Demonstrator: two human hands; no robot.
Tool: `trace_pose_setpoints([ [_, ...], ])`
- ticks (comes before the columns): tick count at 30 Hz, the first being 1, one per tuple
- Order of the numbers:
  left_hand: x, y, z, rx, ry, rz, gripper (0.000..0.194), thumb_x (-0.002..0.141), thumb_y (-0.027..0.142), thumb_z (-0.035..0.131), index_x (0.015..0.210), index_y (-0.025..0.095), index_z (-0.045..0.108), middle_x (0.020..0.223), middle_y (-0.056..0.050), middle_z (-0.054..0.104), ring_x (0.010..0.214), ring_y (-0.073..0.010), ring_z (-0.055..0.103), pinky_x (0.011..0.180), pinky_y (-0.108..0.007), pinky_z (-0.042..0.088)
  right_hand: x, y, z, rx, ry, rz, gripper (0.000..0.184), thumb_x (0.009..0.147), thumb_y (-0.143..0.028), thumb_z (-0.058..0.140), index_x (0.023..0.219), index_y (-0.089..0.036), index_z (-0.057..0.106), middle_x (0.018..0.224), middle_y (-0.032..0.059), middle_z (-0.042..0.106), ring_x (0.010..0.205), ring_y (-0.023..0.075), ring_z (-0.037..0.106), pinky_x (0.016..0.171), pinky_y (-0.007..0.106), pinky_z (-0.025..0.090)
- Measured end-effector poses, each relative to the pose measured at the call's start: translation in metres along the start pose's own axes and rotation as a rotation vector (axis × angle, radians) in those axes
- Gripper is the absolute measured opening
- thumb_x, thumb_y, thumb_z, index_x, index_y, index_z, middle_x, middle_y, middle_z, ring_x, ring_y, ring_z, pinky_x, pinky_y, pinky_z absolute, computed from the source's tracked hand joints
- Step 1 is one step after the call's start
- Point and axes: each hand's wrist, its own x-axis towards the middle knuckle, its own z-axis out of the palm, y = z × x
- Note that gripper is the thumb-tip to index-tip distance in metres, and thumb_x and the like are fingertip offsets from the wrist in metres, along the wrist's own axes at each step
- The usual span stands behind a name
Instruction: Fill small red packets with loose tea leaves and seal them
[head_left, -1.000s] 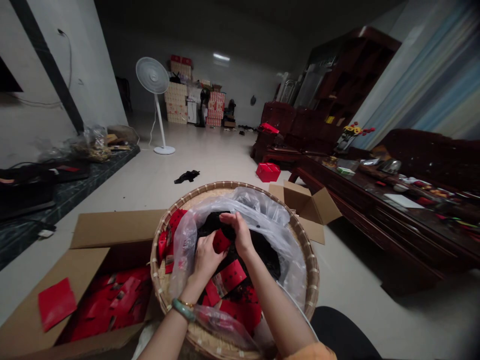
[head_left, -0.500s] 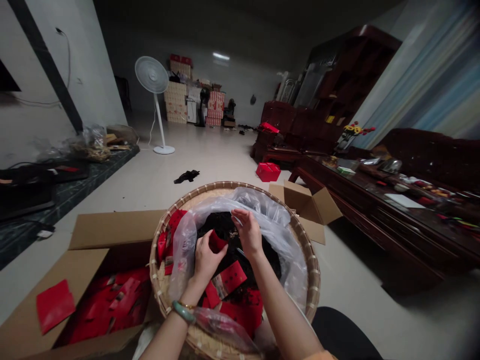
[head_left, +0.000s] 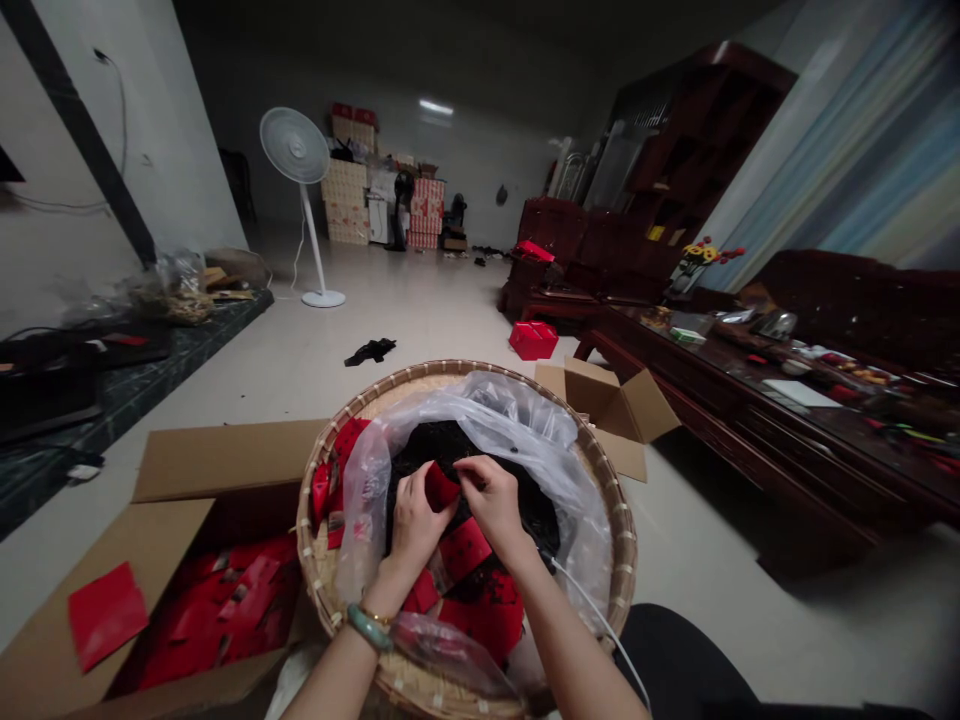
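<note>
My left hand (head_left: 420, 515) is closed around a small red packet (head_left: 441, 488), whose mouth gapes upward. Close beside that mouth, my right hand (head_left: 493, 500) has its fingertips pinched together; what they hold, if anything, is too small to make out. Both hands are over a clear plastic bag (head_left: 592, 540) containing dark loose material (head_left: 435, 438). The bag lies spread inside a round woven bamboo basket (head_left: 624, 560). More red packets (head_left: 480, 615) rest on the dark material below my hands, and others (head_left: 346, 450) lie at the basket's left side.
Left of the basket stands an open cardboard box (head_left: 176, 520) with many red packets inside; one packet (head_left: 107, 615) lies on its flap. Another open carton (head_left: 619, 400) sits behind right. A white cord (head_left: 604, 615) crosses the basket's right rim. A dark wooden table (head_left: 720, 420) stands right.
My right hand has come down and left to the red packet's mouth, its fingers going from spread to pinched. My left hand still holds the packet. The view has shifted slightly.
</note>
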Motion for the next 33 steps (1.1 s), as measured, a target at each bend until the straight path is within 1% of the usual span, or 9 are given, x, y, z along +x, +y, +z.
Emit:
trace_pose_setpoints([
  [4,-0.002,-0.004,0.0,0.027,0.013,0.035,0.05,0.073,0.025,0.06,0.12,0.015,0.045,0.108,-0.014,0.058,0.1,-0.0284,0.055,0.085,-0.044,0.046,0.0,-0.002,0.004,-0.15,-0.17,-0.083,0.022,0.079,-0.017,0.055,0.089,-0.03,0.07,0.081,0.0048,0.063,0.085,0.0229,0.052,0.087,0.04,0.039],
  [9,-0.004,-0.008,0.002,0.016,0.006,0.065,0.042,0.079,0.019,0.048,0.12,0.013,0.045,0.11,-0.015,0.057,0.101,-0.0266,0.054,0.087,-0.044,0.044,-0.006,-0.012,0.005,-0.42,-0.353,-0.235,0.025,0.084,-0.022,0.052,0.106,-0.028,0.063,0.093,0.0063,0.066,0.091,0.0229,0.056,0.089,0.042,0.035],
  [11,-0.003,-0.008,0.002,0.019,0.014,0.068,0.043,0.079,0.019,0.048,0.121,0.013,0.044,0.11,-0.015,0.057,0.101,-0.0268,0.054,0.088,-0.045,0.043,-0.009,-0.015,0.003,-0.485,-0.329,-0.315,0.028,0.085,-0.021,0.05,0.111,-0.025,0.059,0.102,0.0077,0.064,0.097,0.0226,0.055,0.09,0.042,0.036],
  [13,-0.002,-0.007,0.001,0.031,0.033,0.042,0.047,0.076,0.022,0.054,0.12,0.013,0.044,0.11,-0.015,0.056,0.1,-0.0281,0.054,0.086,-0.045,0.044,-0.011,-0.017,-0.001,-0.536,-0.217,-0.368,0.029,0.086,-0.019,0.046,0.113,-0.021,0.056,0.106,0.0093,0.062,0.098,0.0215,0.054,0.088,0.039,0.038],
  [16,0.0,-0.005,-0.001,0.043,0.037,0.003,0.053,0.071,0.026,0.061,0.12,0.012,0.045,0.109,-0.015,0.056,0.099,-0.0292,0.053,0.085,-0.045,0.045,-0.015,-0.016,-0.003,-0.651,-0.113,-0.378,0.025,0.086,-0.017,0.044,0.107,-0.018,0.059,0.098,0.0089,0.063,0.092,0.0212,0.053,0.082,0.037,0.042],
  [24,-0.002,-0.006,-0.003,0.032,-0.015,0.016,0.049,0.071,0.006,0.047,0.12,0.014,0.047,0.106,-0.013,0.057,0.096,-0.0251,0.052,0.085,-0.041,0.044,-0.009,-0.015,0.013,-1.003,-0.284,-0.306,0.011,0.083,-0.025,0.055,0.086,-0.019,0.064,0.094,0.0096,0.058,0.097,0.0255,0.046,0.076,0.038,0.042],
  [26,0.0,-0.008,-0.006,0.036,-0.054,0.027,0.047,0.07,0.01,0.052,0.116,0.015,0.05,0.103,-0.011,0.058,0.094,-0.0251,0.052,0.084,-0.04,0.044,-0.006,-0.012,0.012,-1.024,-0.305,-0.304,0.01,0.084,-0.024,0.055,0.083,-0.018,0.064,0.093,0.0091,0.058,0.094,0.0245,0.047,0.075,0.037,0.042],
  [29,0.005,-0.015,-0.015,0.021,-0.147,0.022,0.04,0.066,0.022,0.063,0.105,0.018,0.058,0.094,-0.008,0.06,0.089,-0.025,0.053,0.08,-0.039,0.044,-0.003,-0.006,0.004,-0.933,-0.36,-0.357,0.009,0.084,-0.023,0.055,0.086,-0.019,0.063,0.103,0.0088,0.059,0.094,0.0216,0.05,0.077,0.035,0.041],
  [33,0.008,-0.021,-0.022,-0.148,-0.335,-0.081,0.024,0.066,0.032,0.066,0.085,0.019,0.059,0.083,-0.003,0.061,0.078,-0.0198,0.057,0.07,-0.031,0.045,-0.002,0.0,-0.009,-0.749,-0.388,-0.32,0.011,0.086,-0.021,0.053,0.089,-0.021,0.064,0.098,0.006,0.064,0.094,0.0196,0.053,0.081,0.034,0.04],
])
